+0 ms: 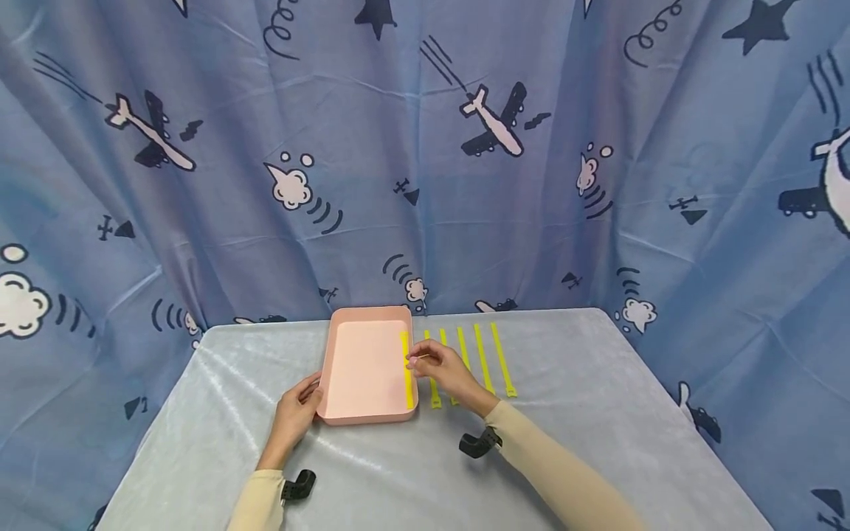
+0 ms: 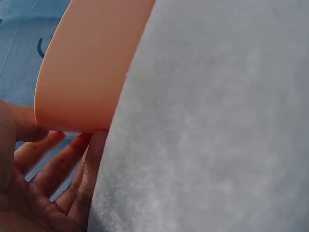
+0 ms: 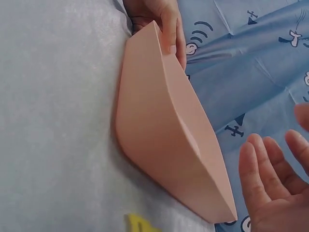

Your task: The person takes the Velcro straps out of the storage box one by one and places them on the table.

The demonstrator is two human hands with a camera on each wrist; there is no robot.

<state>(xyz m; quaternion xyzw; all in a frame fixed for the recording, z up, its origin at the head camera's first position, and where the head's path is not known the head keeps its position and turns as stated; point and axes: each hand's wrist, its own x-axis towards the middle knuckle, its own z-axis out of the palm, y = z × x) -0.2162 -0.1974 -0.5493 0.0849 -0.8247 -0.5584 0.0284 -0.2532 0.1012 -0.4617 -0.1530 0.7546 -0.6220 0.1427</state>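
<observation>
A shallow pink tray (image 1: 368, 361) lies on the table. My left hand (image 1: 295, 417) holds its near left corner, thumb over the rim and fingers along the outside wall, as the right wrist view also shows. Inside the tray, a flat yellow strip (image 1: 409, 387) lies along the right wall. Above that wall is my right hand (image 1: 446, 370), its fingers over the strip in the head view. The right wrist view shows these fingers (image 3: 270, 169) loosely extended, with nothing between them.
Several yellow strips (image 1: 502, 358) with wider near ends lie in a row right of the tray, partly covered by the right hand and forearm. A pale grey cloth covers the table (image 1: 571, 435). Behind it hangs a blue patterned curtain (image 1: 372, 147).
</observation>
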